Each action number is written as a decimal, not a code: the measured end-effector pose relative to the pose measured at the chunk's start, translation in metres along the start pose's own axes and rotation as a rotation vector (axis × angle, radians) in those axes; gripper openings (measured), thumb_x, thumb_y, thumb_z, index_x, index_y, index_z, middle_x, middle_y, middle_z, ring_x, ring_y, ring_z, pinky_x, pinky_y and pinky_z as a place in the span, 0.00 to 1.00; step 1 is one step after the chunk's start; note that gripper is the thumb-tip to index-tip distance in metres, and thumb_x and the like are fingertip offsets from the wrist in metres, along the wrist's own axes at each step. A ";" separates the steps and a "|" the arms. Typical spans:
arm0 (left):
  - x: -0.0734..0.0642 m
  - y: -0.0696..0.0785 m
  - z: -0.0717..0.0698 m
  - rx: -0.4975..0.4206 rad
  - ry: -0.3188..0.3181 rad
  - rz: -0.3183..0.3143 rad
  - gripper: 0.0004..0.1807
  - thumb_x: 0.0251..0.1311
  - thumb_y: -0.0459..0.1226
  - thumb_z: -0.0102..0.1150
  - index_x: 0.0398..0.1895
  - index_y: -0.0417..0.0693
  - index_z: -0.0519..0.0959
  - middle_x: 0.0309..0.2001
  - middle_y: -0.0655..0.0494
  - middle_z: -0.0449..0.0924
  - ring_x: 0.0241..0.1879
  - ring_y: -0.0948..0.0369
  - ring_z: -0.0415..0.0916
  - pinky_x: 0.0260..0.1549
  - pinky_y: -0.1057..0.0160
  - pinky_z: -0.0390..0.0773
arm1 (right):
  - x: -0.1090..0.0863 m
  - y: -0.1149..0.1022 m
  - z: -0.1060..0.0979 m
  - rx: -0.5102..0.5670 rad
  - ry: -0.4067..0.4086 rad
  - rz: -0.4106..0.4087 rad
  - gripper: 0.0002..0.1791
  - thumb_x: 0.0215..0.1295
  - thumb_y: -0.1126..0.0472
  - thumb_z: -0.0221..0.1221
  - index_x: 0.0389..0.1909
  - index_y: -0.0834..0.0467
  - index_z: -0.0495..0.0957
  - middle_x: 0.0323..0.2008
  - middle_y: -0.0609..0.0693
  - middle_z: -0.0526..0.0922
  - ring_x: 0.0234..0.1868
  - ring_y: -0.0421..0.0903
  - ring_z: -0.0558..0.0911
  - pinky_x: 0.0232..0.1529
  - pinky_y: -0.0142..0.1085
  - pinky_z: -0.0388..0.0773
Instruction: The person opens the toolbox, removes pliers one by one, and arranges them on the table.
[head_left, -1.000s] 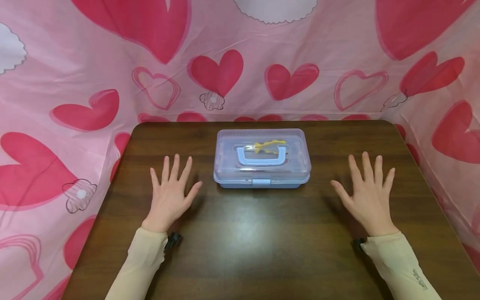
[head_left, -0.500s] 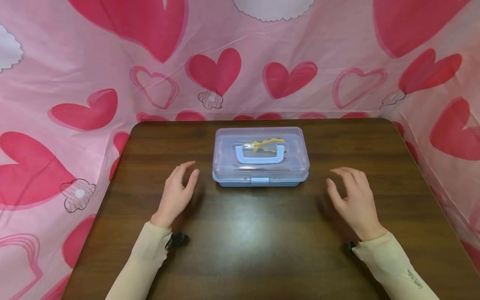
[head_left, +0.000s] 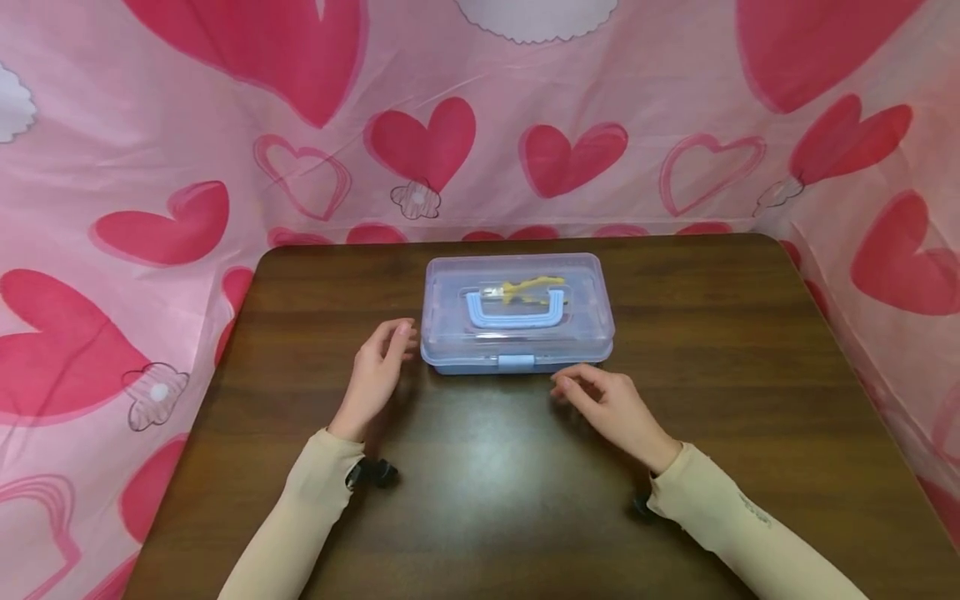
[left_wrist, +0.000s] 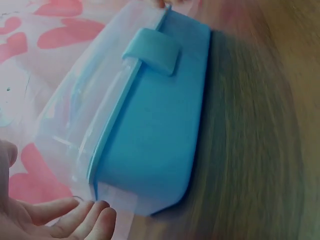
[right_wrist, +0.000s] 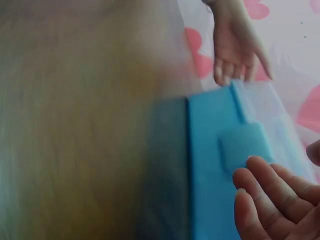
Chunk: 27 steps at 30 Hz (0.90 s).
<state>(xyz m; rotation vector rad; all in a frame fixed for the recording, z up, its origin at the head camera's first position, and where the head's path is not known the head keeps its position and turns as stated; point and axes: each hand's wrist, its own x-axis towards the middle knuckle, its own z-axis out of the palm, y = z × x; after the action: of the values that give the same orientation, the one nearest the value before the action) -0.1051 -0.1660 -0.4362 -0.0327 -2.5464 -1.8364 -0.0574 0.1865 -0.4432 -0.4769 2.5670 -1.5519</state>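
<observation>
Left hand (head_left: 378, 367) and right hand (head_left: 618, 408) are both unclenched and empty, their fingers loosely bent. The left is beside the box's left end, thumb uppermost; the right is in front of the box, to the right of its middle. Whether any fingertip touches the plastic cannot be told, though the right wrist view shows that hand's fingers overlapping the catch.

Behind and along the sides hangs a creased pink cloth (head_left: 495, 75) printed with red hearts, some solid, some only outlined. Before it stands a dark brown table (head_left: 487, 517) with wood grain, rounded far corners and a soft patch of glare. The plastic box (head_left: 517, 340) sits toward the table's far edge, near the centre: a rectangular light-blue base under a see-through, faintly lilac lid.

Cream cloth sleeves (head_left: 738, 508) cover the forearms, smooth with a few folds. On the lid lies a ridged, U-shaped blue handle (head_left: 514, 320). Through the lid shows a tool with yellow grips (head_left: 528, 287). Smaller again are the blue catch (head_left: 516, 362) at the front and dark lettering (head_left: 756, 510) on the right sleeve, too blurred to read.
</observation>
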 end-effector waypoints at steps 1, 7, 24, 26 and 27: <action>0.001 0.000 0.002 -0.020 0.003 -0.010 0.25 0.82 0.45 0.48 0.65 0.33 0.74 0.56 0.34 0.81 0.52 0.43 0.83 0.55 0.45 0.83 | 0.003 0.001 0.005 0.032 -0.028 0.034 0.12 0.79 0.58 0.58 0.51 0.61 0.85 0.41 0.51 0.90 0.39 0.53 0.88 0.35 0.36 0.86; 0.005 0.003 0.012 -0.014 0.007 -0.049 0.23 0.80 0.45 0.51 0.63 0.35 0.76 0.54 0.36 0.81 0.49 0.46 0.82 0.54 0.44 0.84 | 0.016 0.002 0.027 0.127 -0.085 0.221 0.20 0.79 0.48 0.57 0.53 0.61 0.86 0.44 0.52 0.90 0.37 0.48 0.88 0.31 0.40 0.87; 0.008 0.012 0.013 0.105 -0.050 -0.096 0.30 0.77 0.52 0.54 0.68 0.38 0.75 0.56 0.40 0.76 0.42 0.48 0.79 0.39 0.63 0.80 | 0.032 0.003 0.039 0.466 -0.125 0.408 0.35 0.81 0.42 0.51 0.62 0.73 0.76 0.54 0.66 0.86 0.42 0.52 0.90 0.28 0.43 0.88; 0.008 0.013 0.013 0.106 -0.051 -0.102 0.30 0.77 0.52 0.54 0.68 0.38 0.75 0.56 0.40 0.76 0.41 0.47 0.79 0.38 0.65 0.79 | 0.032 0.000 0.039 0.474 -0.137 0.415 0.35 0.81 0.41 0.51 0.62 0.73 0.76 0.54 0.65 0.86 0.43 0.52 0.90 0.28 0.42 0.88; 0.009 0.013 0.013 0.104 -0.051 -0.105 0.30 0.77 0.52 0.54 0.68 0.38 0.75 0.56 0.39 0.76 0.41 0.47 0.79 0.38 0.65 0.79 | 0.033 -0.001 0.039 0.482 -0.144 0.422 0.36 0.81 0.41 0.50 0.63 0.73 0.76 0.55 0.65 0.86 0.44 0.51 0.90 0.29 0.42 0.88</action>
<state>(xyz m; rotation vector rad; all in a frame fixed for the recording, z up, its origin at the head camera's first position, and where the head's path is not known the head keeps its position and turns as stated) -0.1134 -0.1495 -0.4280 0.0563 -2.7246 -1.7546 -0.0786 0.1431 -0.4586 0.0069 1.9225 -1.7980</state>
